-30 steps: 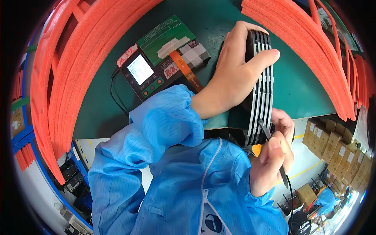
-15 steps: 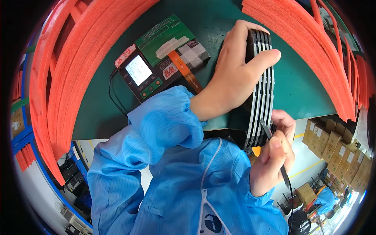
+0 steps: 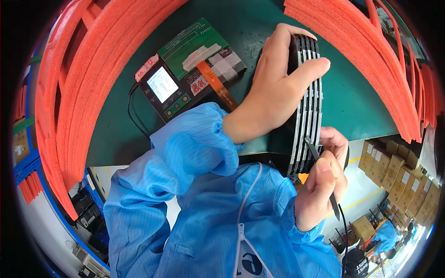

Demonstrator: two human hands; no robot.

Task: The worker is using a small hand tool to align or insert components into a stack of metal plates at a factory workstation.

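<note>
My left hand (image 3: 278,88) is closed around a stack of thin black panels with silver edges (image 3: 307,111), fingers over the far end and thumb across the striped side. The stack is tilted up on edge at the table's near side. In my right hand (image 3: 324,185) is a slim dark hand tool (image 3: 311,147), gripped between thumb and fingers. Its flat tip meets the silver edges near the stack's lower end. Some right fingers reach behind the stack, partly hidden. Left of my left hand lies a black tester with a lit screen (image 3: 162,85), a green circuit board (image 3: 194,44) and an orange flat cable (image 3: 216,85).
Red foam strips (image 3: 102,60) curve along the left, and more red foam strips (image 3: 357,60) along the right of the green table (image 3: 352,109). A black cable (image 3: 131,113) runs from the tester. Cardboard boxes (image 3: 398,178) and a person in blue (image 3: 385,236) are at the lower right.
The tool's tip and my right hand have shifted slightly left with the stack. My left hand still holds the stack.
</note>
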